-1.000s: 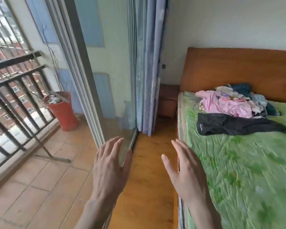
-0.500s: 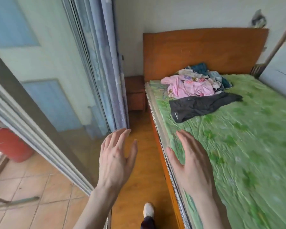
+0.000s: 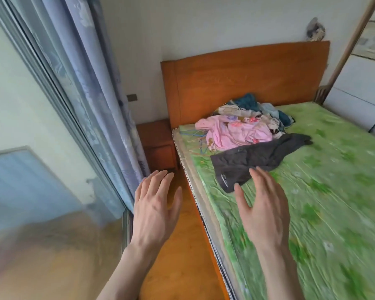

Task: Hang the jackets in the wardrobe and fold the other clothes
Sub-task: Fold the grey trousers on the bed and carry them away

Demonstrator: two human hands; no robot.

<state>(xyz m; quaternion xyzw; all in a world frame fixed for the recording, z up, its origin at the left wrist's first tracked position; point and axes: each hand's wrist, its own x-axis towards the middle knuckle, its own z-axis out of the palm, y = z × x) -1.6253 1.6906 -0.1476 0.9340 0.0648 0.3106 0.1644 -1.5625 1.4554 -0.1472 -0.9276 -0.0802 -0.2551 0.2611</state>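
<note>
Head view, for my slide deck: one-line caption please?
Both open hands, left hand and right hand, approach a black jacket on the green-covered bed.

Bed [image 3: 312, 202] fills the right, headboard [image 3: 247, 79] at its far end against the wall, nightstand [image 3: 158, 144] just left of the headboard, curtain [image 3: 95, 87] and glass door [image 3: 30, 137] further left. Pile of clothes [image 3: 243, 124] on the bed near the headboard, jacket [image 3: 253, 159] lying flat just in front of it, touching it, wardrobe [image 3: 359, 92] beyond the bed's right side. Left hand [image 3: 155, 210] over the floor strip [image 3: 182, 256] between door and bed, right hand [image 3: 265, 210] over the bed's left edge, just before the jacket's near end, both held up apart.
</note>
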